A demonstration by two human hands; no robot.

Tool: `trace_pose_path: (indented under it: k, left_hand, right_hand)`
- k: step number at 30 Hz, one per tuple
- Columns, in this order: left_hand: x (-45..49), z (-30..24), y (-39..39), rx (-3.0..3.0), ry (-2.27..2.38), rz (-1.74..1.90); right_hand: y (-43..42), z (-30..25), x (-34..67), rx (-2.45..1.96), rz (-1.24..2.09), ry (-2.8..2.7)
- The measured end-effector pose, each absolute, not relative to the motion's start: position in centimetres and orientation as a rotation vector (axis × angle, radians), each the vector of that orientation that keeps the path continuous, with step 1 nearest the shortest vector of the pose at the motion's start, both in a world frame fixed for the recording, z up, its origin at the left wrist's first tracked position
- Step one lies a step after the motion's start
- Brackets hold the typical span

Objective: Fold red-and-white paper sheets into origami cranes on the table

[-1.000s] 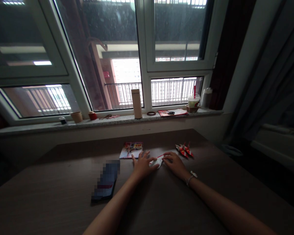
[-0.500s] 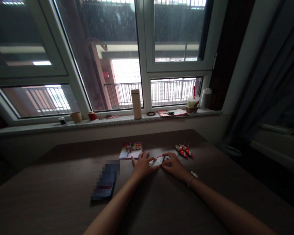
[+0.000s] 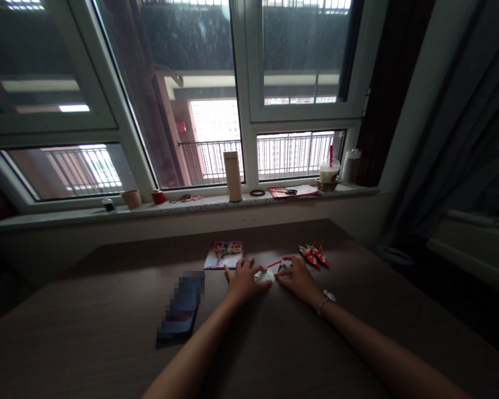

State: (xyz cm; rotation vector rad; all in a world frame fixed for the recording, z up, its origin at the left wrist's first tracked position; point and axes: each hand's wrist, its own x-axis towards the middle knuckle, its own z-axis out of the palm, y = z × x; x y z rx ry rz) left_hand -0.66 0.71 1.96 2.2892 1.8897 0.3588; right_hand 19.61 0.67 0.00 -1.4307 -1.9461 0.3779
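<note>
A small piece of folded paper (image 3: 268, 273), white with a red edge, lies on the table between my hands. My left hand (image 3: 244, 281) bends over its left side, thumb and index finger on the paper, the other fingers resting on the tabletop. At the right side, my right hand (image 3: 298, 279) has its thumb and fingertips closed at the paper's edge. A white bracelet (image 3: 326, 301) circles my right wrist. Beyond my right hand sit red and white folded paper pieces (image 3: 313, 255). Just beyond my left hand is a colourful printed booklet (image 3: 222, 255).
On the brown table (image 3: 87, 310), a dark blurred-out phone-like object (image 3: 182, 307) lies left of my left forearm. Along the windowsill (image 3: 178, 206) stand a beige bottle (image 3: 232, 176), a cup with a red straw (image 3: 329, 170), a brown cup (image 3: 131, 199) and scissors (image 3: 290, 192) on red papers.
My right hand's fingers have shifted slightly up and to the right along the paper, and more of its red edge shows. My left hand stays almost in place.
</note>
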Motion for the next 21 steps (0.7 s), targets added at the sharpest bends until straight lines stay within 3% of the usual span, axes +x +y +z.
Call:
trace_pose_path:
  k: [21]
  left_hand:
    - [-0.7,2.0,0.5,2.295,1.885,0.348]
  right_hand:
    - [1.9,-0.5,19.9,-1.568,0.287,-1.967]
